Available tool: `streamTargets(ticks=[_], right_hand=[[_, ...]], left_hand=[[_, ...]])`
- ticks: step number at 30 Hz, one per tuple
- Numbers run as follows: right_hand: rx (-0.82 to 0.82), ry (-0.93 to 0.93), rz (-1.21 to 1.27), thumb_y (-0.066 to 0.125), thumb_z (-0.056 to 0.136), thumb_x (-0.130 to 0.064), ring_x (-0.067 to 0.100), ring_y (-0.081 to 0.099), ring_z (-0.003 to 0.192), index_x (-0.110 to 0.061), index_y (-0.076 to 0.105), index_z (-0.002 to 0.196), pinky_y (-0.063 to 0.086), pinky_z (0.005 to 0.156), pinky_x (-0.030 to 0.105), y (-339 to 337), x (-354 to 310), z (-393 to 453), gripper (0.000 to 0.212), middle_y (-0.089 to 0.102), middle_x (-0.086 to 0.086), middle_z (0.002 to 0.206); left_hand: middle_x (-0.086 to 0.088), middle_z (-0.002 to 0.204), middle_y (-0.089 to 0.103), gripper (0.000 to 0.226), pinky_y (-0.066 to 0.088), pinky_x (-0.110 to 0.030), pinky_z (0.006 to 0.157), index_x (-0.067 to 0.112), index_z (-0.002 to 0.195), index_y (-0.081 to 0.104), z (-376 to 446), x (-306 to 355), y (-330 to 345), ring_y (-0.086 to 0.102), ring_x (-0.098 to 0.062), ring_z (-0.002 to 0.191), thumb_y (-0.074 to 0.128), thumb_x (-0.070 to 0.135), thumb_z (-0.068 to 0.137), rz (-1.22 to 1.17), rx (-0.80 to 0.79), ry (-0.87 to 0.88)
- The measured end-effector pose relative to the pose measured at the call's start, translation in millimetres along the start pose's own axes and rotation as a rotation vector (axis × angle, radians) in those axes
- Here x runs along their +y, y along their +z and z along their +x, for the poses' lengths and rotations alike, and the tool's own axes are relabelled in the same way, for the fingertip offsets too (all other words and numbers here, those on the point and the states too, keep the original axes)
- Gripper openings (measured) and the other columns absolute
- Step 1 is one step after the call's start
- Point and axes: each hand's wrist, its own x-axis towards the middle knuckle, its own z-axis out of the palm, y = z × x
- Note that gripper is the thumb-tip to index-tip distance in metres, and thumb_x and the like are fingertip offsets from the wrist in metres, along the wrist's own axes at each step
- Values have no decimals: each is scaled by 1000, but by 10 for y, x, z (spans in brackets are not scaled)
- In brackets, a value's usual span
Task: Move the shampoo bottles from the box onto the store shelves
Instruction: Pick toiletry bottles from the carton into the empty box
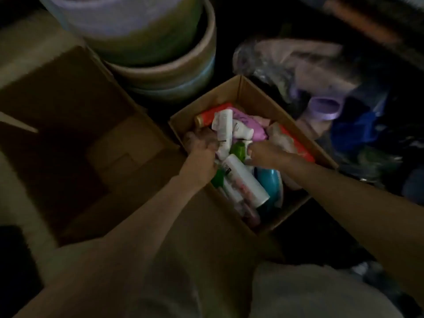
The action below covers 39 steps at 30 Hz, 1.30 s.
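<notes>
A small open cardboard box (257,95) sits on the dark floor, packed with several bottles lying at odd angles. Both my hands are inside it. My left hand (202,143) curls around a white tube bottle (223,127) near the box's left wall. My right hand (263,152) closes on a small white bottle next to a green bottle (238,150). A long white bottle (245,180) and a teal bottle (270,182) lie below my hands. A red bottle (213,114) and a purple bottle (247,128) lie at the far end. The picture is dim and blurred.
A larger open cardboard box (75,138) stands to the left. Stacked round tubs (160,53) sit behind both boxes. A heap of plastic bags and packets (321,99) lies to the right. No shelves are in view.
</notes>
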Motion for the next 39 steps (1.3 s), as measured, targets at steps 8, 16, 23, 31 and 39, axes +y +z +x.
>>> streamTargets(ticks=[8,16,23,31,39], right_hand=[[35,118,-71,69,79,-42,25,54,114,-7,22,143,44,84,32,917,219,829,87,52,10,129],[414,65,520,81,67,-36,27,58,113,-7,49,130,48,96,37,-32,-6,628,77,58,14,125],[531,-583,1117,67,84,-32,18,70,90,-9,64,106,57,81,32,-1076,-1033,209,32,71,6,101],[419,-124,620,55,92,-17,3,54,42,1,66,77,45,48,18,-477,-1033,826,26,63,5,58],[661,-172,466,54,88,-12,35,65,91,-2,68,79,52,86,48,-560,-1478,907,20,69,24,93]], left_hand=[[-21,143,34,53,34,-41,104,0,141,26,876,-160,898,39,-35,129,46,12,94,184,-137,75],[-19,139,37,73,34,-32,100,3,142,25,673,88,-147,41,-32,126,64,24,84,-198,167,160],[4,98,69,37,56,-26,73,20,106,56,154,-52,-1321,68,-7,85,76,25,75,-811,330,172],[3,101,63,78,55,-28,66,17,121,49,-230,-1384,-1510,66,-12,89,81,46,56,-490,541,-236],[-16,130,50,91,47,-40,91,7,136,26,-154,-2291,-658,52,-33,115,79,38,69,-157,47,-779]])
